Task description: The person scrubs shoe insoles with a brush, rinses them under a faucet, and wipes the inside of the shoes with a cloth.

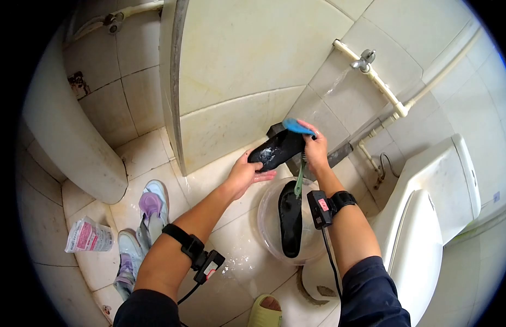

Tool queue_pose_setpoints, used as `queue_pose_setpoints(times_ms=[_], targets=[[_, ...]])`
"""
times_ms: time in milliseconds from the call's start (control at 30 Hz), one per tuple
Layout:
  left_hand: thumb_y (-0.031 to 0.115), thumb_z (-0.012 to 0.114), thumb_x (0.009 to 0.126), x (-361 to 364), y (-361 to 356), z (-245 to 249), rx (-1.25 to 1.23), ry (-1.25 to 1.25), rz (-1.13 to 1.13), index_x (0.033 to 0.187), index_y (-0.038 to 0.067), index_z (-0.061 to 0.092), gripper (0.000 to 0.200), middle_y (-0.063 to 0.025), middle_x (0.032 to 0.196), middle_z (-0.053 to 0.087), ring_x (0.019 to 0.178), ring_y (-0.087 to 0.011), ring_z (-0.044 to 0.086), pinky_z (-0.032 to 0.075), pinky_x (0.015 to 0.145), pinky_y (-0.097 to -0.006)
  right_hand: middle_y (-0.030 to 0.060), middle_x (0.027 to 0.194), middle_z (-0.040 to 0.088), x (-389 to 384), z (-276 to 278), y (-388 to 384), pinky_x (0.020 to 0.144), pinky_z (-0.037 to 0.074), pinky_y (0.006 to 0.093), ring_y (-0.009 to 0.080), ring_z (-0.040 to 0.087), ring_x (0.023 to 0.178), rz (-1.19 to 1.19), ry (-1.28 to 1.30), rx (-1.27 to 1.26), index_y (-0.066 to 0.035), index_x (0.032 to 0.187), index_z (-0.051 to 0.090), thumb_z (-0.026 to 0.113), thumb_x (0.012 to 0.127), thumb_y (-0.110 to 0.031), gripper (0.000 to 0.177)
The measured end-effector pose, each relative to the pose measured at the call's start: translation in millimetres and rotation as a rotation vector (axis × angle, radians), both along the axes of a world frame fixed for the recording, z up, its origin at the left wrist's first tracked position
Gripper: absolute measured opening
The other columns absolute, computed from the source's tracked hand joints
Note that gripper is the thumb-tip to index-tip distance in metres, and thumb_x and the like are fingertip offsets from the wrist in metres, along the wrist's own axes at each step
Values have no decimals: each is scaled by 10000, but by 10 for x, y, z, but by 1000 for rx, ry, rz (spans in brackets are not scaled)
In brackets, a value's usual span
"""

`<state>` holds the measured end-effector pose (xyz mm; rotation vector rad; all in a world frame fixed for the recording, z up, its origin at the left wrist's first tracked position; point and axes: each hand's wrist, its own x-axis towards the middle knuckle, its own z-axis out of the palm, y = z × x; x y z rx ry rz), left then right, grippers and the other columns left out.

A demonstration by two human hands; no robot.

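My left hand (244, 175) grips the near end of a wet black insole (277, 150), thumb on top and other fingers stretched beneath. White suds lie on the insole's upper face. My right hand (315, 148) is closed at the far end, where a curved blue piece (298, 127) shows against the fingers; I cannot tell whether it belongs to the insole. Just below that hand, a green brush (299, 182) slants down over the clear basin (266, 240). A second black insole (290, 220) leans lengthwise in the basin.
Water runs from the wall tap (364, 60) at upper right. A white toilet (422, 234) stands to the right. Wet sneakers (153, 204) and a printed plastic bag (90, 235) are on the left floor. A yellow-green slipper (265, 312) shows at the bottom, near a partition wall (247, 71) ahead.
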<state>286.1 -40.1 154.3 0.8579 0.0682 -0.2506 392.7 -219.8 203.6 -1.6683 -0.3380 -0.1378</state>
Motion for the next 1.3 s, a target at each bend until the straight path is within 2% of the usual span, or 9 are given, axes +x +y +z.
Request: queue_pose_setpoints(times_ms=[167,333,433,567,633,667,800,967,1300], targets=[[100,417,972,90,-2,98,-88,-9,-4,1365,73,248,428,-257,1224,493,1055,-386,594,505,935,-458,92,1143,624,84,-140,-91,963,391,281,155,544,1065,-85,-140,-85,-13,1028,667,366,768,132,424],[207,467,981,79,-63,105,-36,-31,-21,1388,89,243,480,-246,1238,488,1060,-356,592,493,944,-429,60,1114,613,8,31,-99,928,393,252,141,541,1042,-55,65,-129,-36,1063,657,566,907,-121,200],[241,462,987,93,-68,73,-53,-12,-5,1401,91,235,495,-241,1236,493,1071,-354,586,483,959,-428,47,1115,612,9,52,-104,923,393,243,131,539,1039,86,238,-135,-49,1090,642,626,906,-226,255],[267,435,998,118,-60,41,-53,-13,-3,1408,96,231,489,-240,1255,483,1084,-354,581,479,964,-431,79,1110,606,17,-161,-51,919,399,253,157,541,1048,99,246,-197,-38,1077,639,646,884,-214,261],[275,403,1009,130,-43,11,-128,-56,70,1411,99,231,471,-230,1291,462,1107,-356,568,465,981,-435,90,1017,627,-79,-151,37,872,431,269,142,525,1028,-146,257,-21,-31,1005,665,700,828,-222,264],[275,403,1009,141,-39,-4,-128,-55,71,1411,99,231,471,-230,1291,462,1107,-356,568,465,981,-435,75,919,636,-11,-247,14,791,453,267,136,565,898,-159,305,10,-10,991,663,708,817,-248,298],[257,392,1012,143,-76,90,-146,-45,66,1421,93,214,475,-214,1320,449,1133,-346,556,440,1006,-434,40,828,637,17,-212,-87,682,456,270,121,565,740,-4,482,-97,12,982,657,682,841,-238,288],[230,438,996,140,-79,103,23,-146,7,1452,85,144,561,-227,1350,413,1172,-327,532,433,1010,-425,11,749,587,99,-217,-81,583,405,271,103,489,631,-277,102,-105,33,940,648,656,875,-288,328],[153,499,951,220,3,-67,77,-119,64,1442,14,190,597,-131,1380,399,1214,-254,468,412,998,-397,45,750,581,40,26,-5,664,436,294,124,516,707,-442,-66,-145,33,923,631,640,891,-288,322]])
